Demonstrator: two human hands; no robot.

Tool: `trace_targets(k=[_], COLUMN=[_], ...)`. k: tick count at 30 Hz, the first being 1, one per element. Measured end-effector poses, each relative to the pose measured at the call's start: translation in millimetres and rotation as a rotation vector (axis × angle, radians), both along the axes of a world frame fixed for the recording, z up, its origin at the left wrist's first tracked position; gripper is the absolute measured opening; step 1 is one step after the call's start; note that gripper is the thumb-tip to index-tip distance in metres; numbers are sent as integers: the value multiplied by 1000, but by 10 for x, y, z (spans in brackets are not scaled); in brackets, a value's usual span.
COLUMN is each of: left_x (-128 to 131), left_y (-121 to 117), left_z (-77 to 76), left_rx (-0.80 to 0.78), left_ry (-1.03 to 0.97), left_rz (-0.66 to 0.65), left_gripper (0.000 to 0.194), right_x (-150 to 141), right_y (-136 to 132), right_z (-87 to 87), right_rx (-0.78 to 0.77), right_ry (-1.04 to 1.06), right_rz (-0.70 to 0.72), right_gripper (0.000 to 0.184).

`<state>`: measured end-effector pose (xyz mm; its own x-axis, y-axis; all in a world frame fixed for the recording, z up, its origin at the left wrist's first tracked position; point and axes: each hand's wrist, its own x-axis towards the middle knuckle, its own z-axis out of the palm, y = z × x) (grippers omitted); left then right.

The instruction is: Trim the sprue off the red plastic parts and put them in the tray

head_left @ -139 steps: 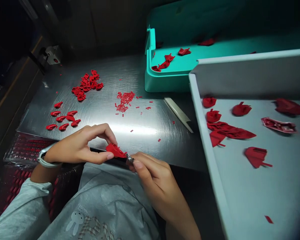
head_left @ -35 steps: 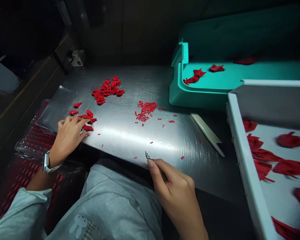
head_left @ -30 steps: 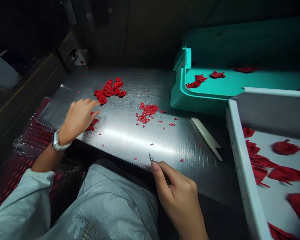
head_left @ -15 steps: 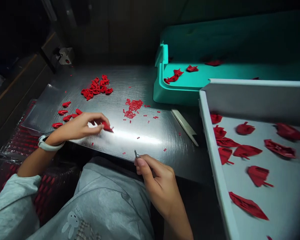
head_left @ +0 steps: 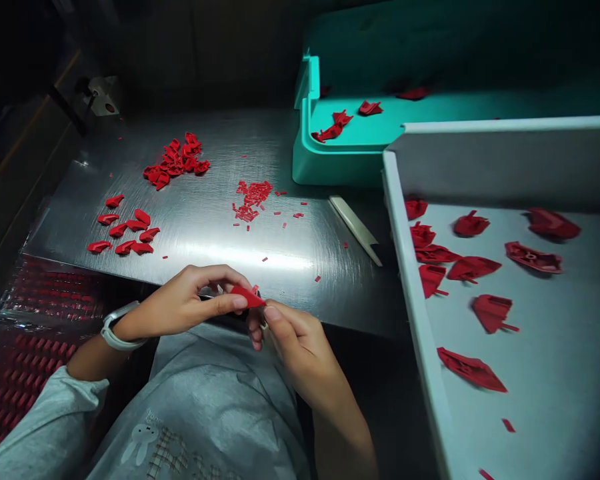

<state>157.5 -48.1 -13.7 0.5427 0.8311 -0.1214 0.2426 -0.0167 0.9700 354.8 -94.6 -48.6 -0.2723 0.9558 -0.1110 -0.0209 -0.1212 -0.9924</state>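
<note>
My left hand (head_left: 200,303) pinches a red plastic part (head_left: 250,298) between thumb and fingers, above the front edge of the metal table (head_left: 215,227). A small tab sticks up from the part. Right against the part's pointed end is my right hand (head_left: 295,333), closed around a small tool with a metal tip, now mostly hidden by the fingers. Beyond my hands, tiny red offcuts (head_left: 254,197) lie in a heap with others scattered about. To the left, several smooth red parts (head_left: 125,230) are spread out, and a pile of similar red parts (head_left: 175,160) sits behind them.
A turquoise bin (head_left: 340,163) with several red parts stands at the back right. In front of it, a white tray (head_left: 415,313) holds more of them. A pale flat strip (head_left: 355,230) lies beside the tray. Clear plastic trays of red parts (head_left: 30,373) are stacked lower left.
My left hand has moved right and toward me with the red part, and both hands now meet at it. The tool's tip has gone from view. The head view has shifted slightly.
</note>
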Motion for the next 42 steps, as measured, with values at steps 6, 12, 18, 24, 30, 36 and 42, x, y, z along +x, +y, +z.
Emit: trace_targets(k=[6,12,18,24,30,36,42], left_x=[149,321,489,437,365,297,259], left_y=[-175,-288,-397,-316,-317,-399,-461], left_z=[-239,-320,-385,-329,-284,-228,-224], left_rx=[299,445,139,242,262,236,300], left_ry=[-61,-25,-272,-320,-370,-332,-245], left_rz=[306,418,412,374,391,381,338], left_gripper=[30,16,38,29,31,34,33], right_x=[-59,-133,-143,-69,96,208,184], right_y=[6,-26,-44,-104,-177,-183,-199], right_z=[1,-18,37,124,145,107,99], right_rx=[-60,-10,39,197,532,769,796], right_ry=[77,143,108,-32,-354,-672,-728], right_rz=[-71,-152,-181,-158,-286,-281,-268], right_gripper=[63,60,56,41,23,21,26])
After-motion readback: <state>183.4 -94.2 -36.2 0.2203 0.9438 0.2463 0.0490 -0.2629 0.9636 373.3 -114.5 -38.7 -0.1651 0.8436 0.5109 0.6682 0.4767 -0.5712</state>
